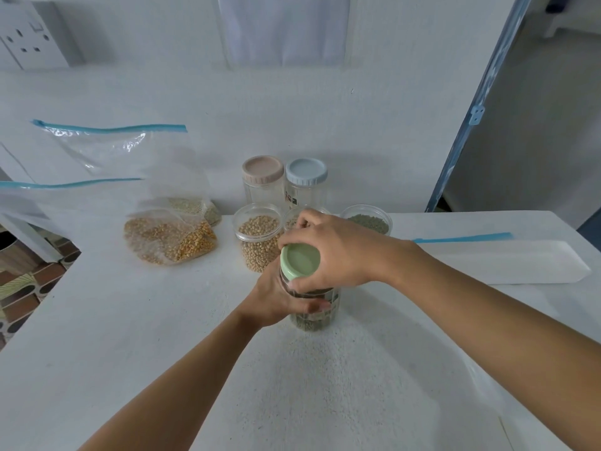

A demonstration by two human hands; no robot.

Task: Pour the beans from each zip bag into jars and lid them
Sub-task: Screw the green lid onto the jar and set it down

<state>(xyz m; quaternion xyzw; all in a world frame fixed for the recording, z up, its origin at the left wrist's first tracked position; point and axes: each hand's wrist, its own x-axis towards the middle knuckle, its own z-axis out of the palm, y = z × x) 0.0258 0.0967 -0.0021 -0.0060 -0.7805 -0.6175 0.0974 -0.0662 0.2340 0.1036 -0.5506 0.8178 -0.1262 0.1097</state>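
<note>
Your left hand [276,299] grips the clear plastic jar of green beans [313,315] on the white worktop [130,336]. Your right hand [335,252] clasps its pale green round lid [300,261] from above.

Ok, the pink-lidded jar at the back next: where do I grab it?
By its ribbed pink lid, from above. The pink-lidded jar stands upright, but the blue-lidded jar sits close on its right and the open soybean jar right in front, so the sides are crowded; the top is free.
</note>
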